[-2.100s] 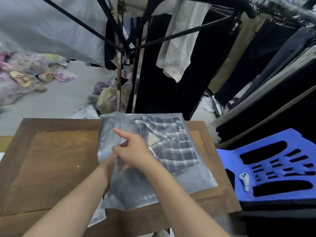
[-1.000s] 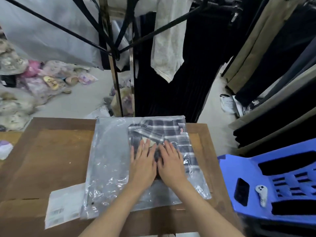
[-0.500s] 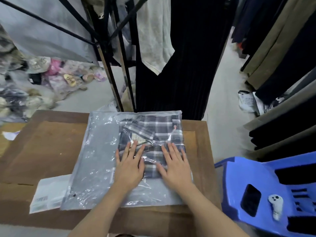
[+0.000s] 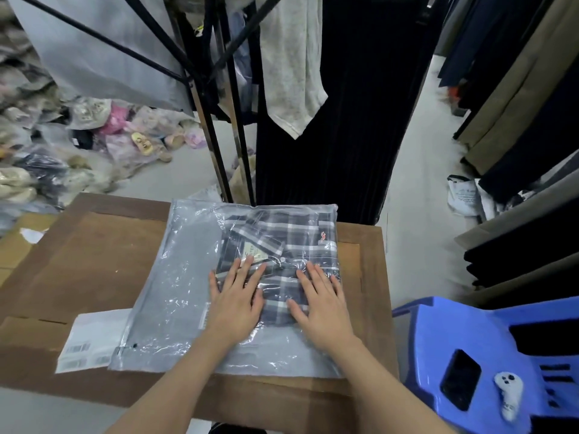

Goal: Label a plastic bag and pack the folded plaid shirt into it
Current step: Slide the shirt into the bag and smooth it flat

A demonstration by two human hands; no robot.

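the folded plaid shirt [image 4: 283, 245] lies inside the clear plastic bag [image 4: 175, 277], which rests flat on the wooden counter [image 4: 94, 261]. the shirt fills the right part of the bag, collar toward the far edge, while the bag's left part is flat and see-through with nothing visible in it. both hands press down on the bag over the near half of the shirt. the left hand [image 4: 233, 300] lies palm down with fingers spread, fingertips near the shirt's neck tag. the right hand [image 4: 322, 303] lies the same way just beside it, apart from the left by a strip of plaid. neither hand grips anything; both are flat and released.

a white sheet of barcode labels [image 4: 84, 346] lies on the counter at the bag's near left corner, partly tucked under the bag. to the right of the counter stands a blue plastic chair [image 4: 438, 333], carrying a dark phone [image 4: 460, 379] and a small white controller [image 4: 509, 391] side by side. beyond the counter, dark garments hang from a black clothes rack [image 4: 216, 126].
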